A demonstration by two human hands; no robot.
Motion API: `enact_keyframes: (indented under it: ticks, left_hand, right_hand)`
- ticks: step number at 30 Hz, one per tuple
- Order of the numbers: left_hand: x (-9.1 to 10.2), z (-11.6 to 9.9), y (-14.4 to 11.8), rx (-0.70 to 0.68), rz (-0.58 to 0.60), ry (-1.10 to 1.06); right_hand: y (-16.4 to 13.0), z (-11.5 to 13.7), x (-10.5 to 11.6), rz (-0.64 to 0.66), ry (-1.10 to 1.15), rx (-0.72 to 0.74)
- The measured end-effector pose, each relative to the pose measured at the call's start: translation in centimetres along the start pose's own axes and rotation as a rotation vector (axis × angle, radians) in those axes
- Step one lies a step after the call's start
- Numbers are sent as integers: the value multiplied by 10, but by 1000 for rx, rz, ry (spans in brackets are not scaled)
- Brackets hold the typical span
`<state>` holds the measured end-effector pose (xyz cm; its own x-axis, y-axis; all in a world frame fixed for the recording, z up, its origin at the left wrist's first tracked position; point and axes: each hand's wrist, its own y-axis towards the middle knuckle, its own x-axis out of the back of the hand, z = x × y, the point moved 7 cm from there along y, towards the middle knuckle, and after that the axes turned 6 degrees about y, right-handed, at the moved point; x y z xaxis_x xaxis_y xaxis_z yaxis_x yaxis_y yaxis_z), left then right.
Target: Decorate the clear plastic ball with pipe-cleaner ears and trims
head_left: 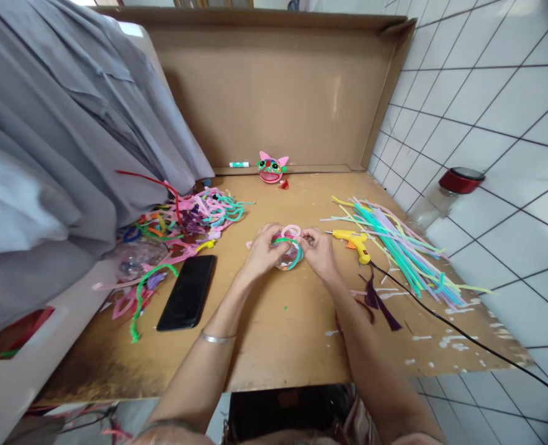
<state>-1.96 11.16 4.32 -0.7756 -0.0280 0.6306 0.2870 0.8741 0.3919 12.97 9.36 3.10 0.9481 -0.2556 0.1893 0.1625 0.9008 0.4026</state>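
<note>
Pipe-cleaner piece (pixel 289 248) sits right between both hands, held just above the middle of the desk (pixel 274 334). Left hand (pixel 262 250) grips its near-left side, right hand (pixel 318 250) pinches the right edge, both about equally close. It's a small rounded bundle, green loops wrapped around something clear, a pink loop on top. Yellow glue gun (pixel 354 241) lies just right.
</note>
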Motion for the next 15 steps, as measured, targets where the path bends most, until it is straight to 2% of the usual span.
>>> enact_keyframes:
  ticks: [15]
  left_hand:
    - [-1,-3,2,21,-1,-14]
  right_hand:
    - [-3,7,-5,-16,-86,25]
